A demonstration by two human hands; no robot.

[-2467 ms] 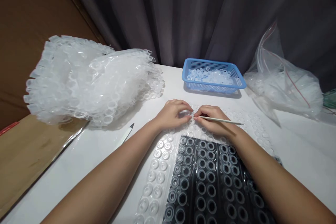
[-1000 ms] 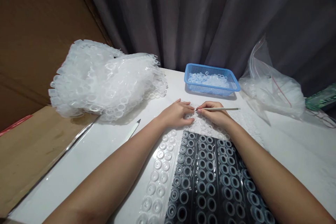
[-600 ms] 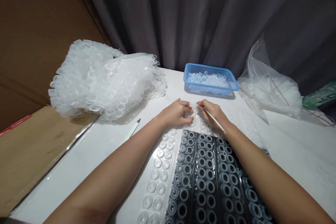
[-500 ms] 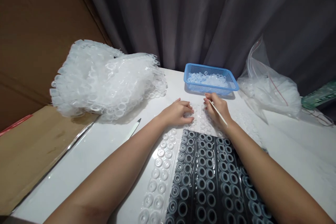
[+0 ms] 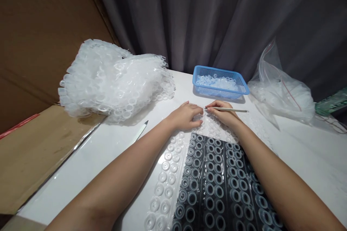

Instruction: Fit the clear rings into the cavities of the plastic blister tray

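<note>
At twelve o'clock, the right hand [image 5: 222, 116] clamps a slim, pale, dark-tipped stick [image 5: 233, 109], tip toward nine, above a clear, ring-studded plastic sheet [image 5: 214, 124]. The left hand [image 5: 187, 116] rests there, thumb and fingers apart.

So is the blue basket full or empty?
Partly filled: small clear pieces lie inside the blue basket, with bare mesh wall showing above them at the back.

A likely workshop — plastic ring sheets [image 5: 214, 178], heaped clear plastic [image 5: 116, 83] and a basket of parts [image 5: 217, 91] share a white worktop [image 5: 81, 173].
</note>
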